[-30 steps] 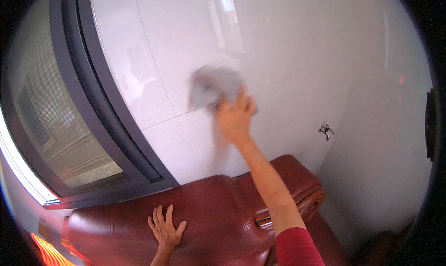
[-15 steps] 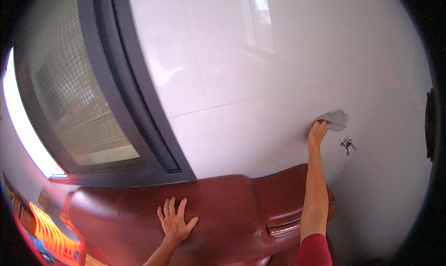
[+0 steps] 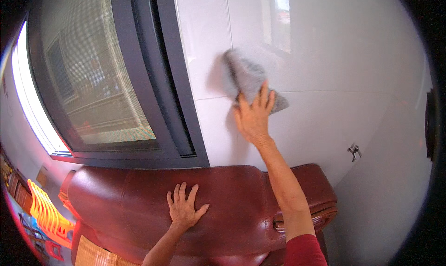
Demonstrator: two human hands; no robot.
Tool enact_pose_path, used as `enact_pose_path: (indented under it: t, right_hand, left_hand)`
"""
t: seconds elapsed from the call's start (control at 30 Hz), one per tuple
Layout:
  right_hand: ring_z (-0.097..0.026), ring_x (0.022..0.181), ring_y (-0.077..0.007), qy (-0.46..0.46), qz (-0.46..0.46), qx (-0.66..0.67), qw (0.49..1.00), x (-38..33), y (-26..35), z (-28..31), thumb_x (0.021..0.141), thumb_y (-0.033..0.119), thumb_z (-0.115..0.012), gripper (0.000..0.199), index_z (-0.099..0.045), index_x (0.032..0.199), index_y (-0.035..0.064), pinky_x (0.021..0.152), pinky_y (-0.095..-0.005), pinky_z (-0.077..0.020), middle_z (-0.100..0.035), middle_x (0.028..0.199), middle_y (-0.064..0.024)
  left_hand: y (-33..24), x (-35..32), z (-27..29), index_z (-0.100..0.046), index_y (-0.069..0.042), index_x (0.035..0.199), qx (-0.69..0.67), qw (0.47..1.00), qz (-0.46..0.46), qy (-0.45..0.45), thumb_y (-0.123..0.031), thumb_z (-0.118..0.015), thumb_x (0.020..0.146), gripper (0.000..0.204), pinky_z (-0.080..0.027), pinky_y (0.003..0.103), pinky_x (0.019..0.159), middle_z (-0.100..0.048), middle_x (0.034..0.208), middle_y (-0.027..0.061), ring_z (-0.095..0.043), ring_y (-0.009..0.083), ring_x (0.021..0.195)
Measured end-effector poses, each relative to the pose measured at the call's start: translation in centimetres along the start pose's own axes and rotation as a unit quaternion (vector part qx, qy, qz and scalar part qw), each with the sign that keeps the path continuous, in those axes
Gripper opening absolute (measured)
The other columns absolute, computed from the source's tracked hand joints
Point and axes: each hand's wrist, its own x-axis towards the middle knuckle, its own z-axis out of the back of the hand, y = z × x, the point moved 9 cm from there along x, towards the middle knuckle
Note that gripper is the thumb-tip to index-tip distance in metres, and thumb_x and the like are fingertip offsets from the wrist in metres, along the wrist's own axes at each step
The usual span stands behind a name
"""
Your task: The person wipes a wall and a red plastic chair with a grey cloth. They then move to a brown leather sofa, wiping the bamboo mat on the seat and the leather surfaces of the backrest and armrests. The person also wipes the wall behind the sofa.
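Right hand (image 3: 254,119) holds grey cloth (image 3: 249,73) to white wall (image 3: 320,57)

Its fingers spread over the cloth; the left hand (image 3: 185,210) lies open on the red-brown sofa (image 3: 237,196). Beyond, a dark window frame (image 3: 180,75) stands left, a metal tap (image 3: 354,151) right.

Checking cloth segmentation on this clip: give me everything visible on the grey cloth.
The grey cloth looks soft and textile, mottled lighter and darker, slightly blurred. It is bunched, with a dark fold toward its left side and a pointed corner sticking out lower right. It appears to lie against the glossy white wall, right of the dark window frame and above the red-brown sofa. The right hand holds its lower part; fibre type can't be told.
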Motion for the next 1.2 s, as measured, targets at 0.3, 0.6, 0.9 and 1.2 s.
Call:
enact_pose_path:
  t: [0.3,0.6,0.9,1.2]
  right_hand:
    - [-0.024,0.137,-0.0275,0.206,0.24,0.066,0.946,-10.3,6.9,-4.1,0.083,0.036,-0.061,0.016,-0.065,0.077,0.0214,0.109,-0.0536,-0.0161,-0.041,0.14,-0.006]
    - [-0.022,0.137,-0.037,-0.104,-0.014,-0.167,0.98,10.0,-1.8,2.3,0.087,0.036,-0.053,0.04,-0.058,0.121,0.0159,0.107,-0.0572,-0.0125,-0.039,0.137,-0.0243]
    - [-0.027,0.135,-0.0318,-0.024,0.159,-0.017,0.987,6.7,9.5,-1.7,0.078,0.036,-0.065,0.027,-0.067,0.1,0.0199,0.107,-0.056,-0.0153,-0.045,0.132,-0.0165]
    - [-0.026,0.137,-0.0192,0.28,0.325,0.132,0.894,-12.1,11.3,-6.2,0.078,0.03,-0.063,0.017,-0.072,0.082,0.016,0.112,-0.0481,-0.0184,-0.047,0.135,0.001]
  left_hand:
    - [0.0,-0.2,0.5,-0.049,-0.02,0.129,-0.01,1.0,-0.006,-0.014,-0.064,-0.053,0.078,0.068,-0.018,0.057,0.104,-0.041,0.134,0.0174,-0.032,0.0347,0.128]
    - [0.4,-0.4,1.1,-0.048,-0.018,0.131,-0.051,0.998,-0.013,-0.036,-0.061,-0.055,0.079,0.067,-0.02,0.06,0.103,-0.039,0.134,0.0191,-0.034,0.0382,0.126]
    - [1.2,-0.8,1.1,-0.05,-0.016,0.13,-0.049,0.998,-0.006,-0.041,-0.062,-0.051,0.081,0.067,-0.021,0.059,0.103,-0.04,0.134,0.0197,-0.035,0.0377,0.126]
    - [-0.2,-0.2,1.5,-0.053,-0.016,0.125,-0.039,0.995,-0.028,-0.087,-0.059,-0.055,0.078,0.063,-0.024,0.056,0.101,-0.046,0.129,0.0198,-0.038,0.0372,0.122]
